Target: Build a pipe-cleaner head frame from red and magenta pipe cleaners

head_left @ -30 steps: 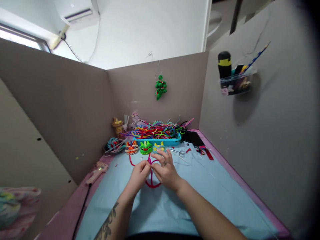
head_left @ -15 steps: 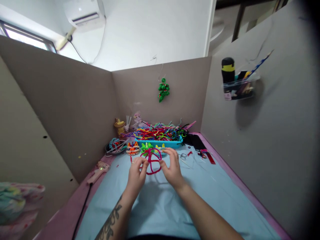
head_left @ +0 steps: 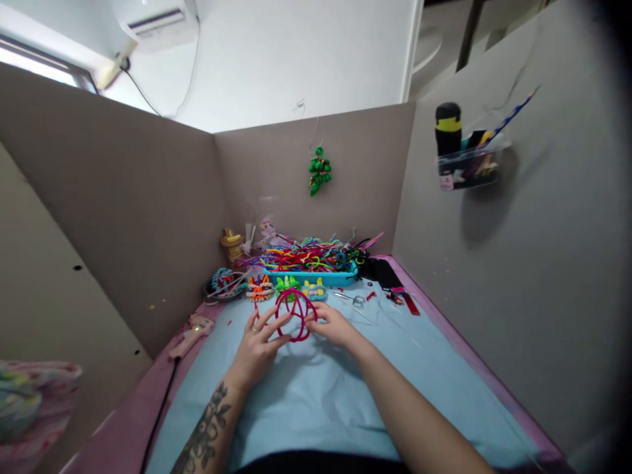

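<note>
A round openwork frame of magenta pipe cleaners (head_left: pixel 295 339), like a cage of crossing hoops, is held just above the blue cloth. My left hand (head_left: pixel 259 342) is on its left side, thumb and index finger at the hoops and the other fingers spread. On the right side, my right hand (head_left: pixel 328 324) grips a hoop between thumb and fingers. A thin magenta pipe cleaner end sticks up by my left fingers. Just behind the frame are an orange-and-white pipe cleaner figure (head_left: pixel 259 289), a green one (head_left: pixel 287 284) and a blue-and-yellow one (head_left: pixel 314 289).
A blue tray (head_left: pixel 336 278) piled with colourful pipe cleaners stands at the back. Scissors (head_left: pixel 356 301) lie to the right, near a red strip (head_left: pixel 411 304). On the left are a dark bowl (head_left: pixel 224 294) and a corded pink tool (head_left: pixel 191 338). Grey panels enclose three sides.
The frame has turned, so its hoops show a rounder cage. My left fingers have spread out along its side, and my right hand has lowered, its fingers closing in on the right hoop.
</note>
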Tool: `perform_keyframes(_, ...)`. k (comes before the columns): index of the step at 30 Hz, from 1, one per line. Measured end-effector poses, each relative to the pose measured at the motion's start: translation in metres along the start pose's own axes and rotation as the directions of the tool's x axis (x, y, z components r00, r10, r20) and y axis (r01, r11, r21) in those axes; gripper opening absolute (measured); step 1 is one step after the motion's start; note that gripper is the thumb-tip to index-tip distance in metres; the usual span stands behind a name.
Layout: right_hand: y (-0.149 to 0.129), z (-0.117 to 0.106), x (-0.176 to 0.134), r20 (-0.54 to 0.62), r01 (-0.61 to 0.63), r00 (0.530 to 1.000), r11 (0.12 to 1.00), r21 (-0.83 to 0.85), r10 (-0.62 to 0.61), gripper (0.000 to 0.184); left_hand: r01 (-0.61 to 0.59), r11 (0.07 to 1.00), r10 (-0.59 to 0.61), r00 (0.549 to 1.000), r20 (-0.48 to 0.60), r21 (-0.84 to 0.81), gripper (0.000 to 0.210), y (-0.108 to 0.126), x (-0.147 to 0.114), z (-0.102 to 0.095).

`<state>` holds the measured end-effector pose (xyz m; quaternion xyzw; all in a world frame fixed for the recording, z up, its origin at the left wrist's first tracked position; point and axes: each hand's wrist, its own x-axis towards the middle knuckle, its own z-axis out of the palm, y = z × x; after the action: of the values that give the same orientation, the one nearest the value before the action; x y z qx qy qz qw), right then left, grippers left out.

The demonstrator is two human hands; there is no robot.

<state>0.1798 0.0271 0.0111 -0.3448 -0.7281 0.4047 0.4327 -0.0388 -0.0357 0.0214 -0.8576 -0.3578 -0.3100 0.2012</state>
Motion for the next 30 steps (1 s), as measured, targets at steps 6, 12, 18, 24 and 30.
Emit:
perform_keyframes(6, 0.03, 0.002, 0.001, 0.076, 0.005, 0.997, 0.966, -0.258, 0.015, 0.024, 0.356, 0.845, -0.421, 0.903, -0.087, -0.398, 0.025, -0.02, -0.019, -0.004)
perform_keyframes(12, 0.039, -0.017, 0.001, -0.05, -0.108, 0.994, 0.968, -0.225, 0.099, 0.047, 0.694, 0.53, -0.749, 0.652, 0.113, -0.488, 0.021, -0.023, -0.011, 0.019)
perform_keyframes(18, 0.029, -0.012, 0.0, 0.087, -0.045, 0.994, 0.977, -0.207, 0.064, 0.033, 0.603, 0.646, -0.581, 0.786, 0.211, -0.468, 0.03, -0.008, -0.014, 0.041)
perform_keyframes(24, 0.023, -0.011, 0.0, 0.213, -0.148, 0.965, 0.988, -0.035, 0.152, 0.012, 0.558, 0.587, -0.434, 0.829, 0.354, -0.586, 0.023, 0.001, -0.01, 0.028)
perform_keyframes(30, 0.03, -0.026, -0.004, 0.272, -0.157, 0.949, 0.987, -0.034, 0.16, 0.041, 0.575, 0.591, -0.609, 0.778, 0.155, -0.566, 0.02, -0.001, -0.011, 0.026)
